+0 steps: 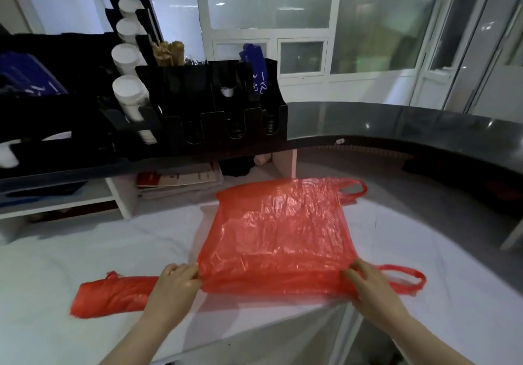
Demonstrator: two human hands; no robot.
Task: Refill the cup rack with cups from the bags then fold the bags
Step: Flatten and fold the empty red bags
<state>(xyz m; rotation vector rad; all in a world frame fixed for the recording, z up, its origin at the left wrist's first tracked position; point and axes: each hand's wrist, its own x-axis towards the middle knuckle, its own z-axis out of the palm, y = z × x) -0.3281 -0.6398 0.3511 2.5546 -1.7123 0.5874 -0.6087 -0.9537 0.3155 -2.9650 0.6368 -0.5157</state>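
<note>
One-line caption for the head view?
Both hands, left and right, pinch a flattened red plastic bag's near edge on a white table.

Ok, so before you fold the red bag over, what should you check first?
1. Left hand grips the bag's near-left corner: ok.
2. Right hand grips the near-right corner: ok.
3. Bag lies flat on the white table: ok, though crinkled.
4. Handles tucked in: not ok, both stick out on the right.
5. First bag out of the way: ok, it lies rolled up to the left.
6. Cup rack full: cannot tell; white cups fill one column, other slots are dark.
</note>
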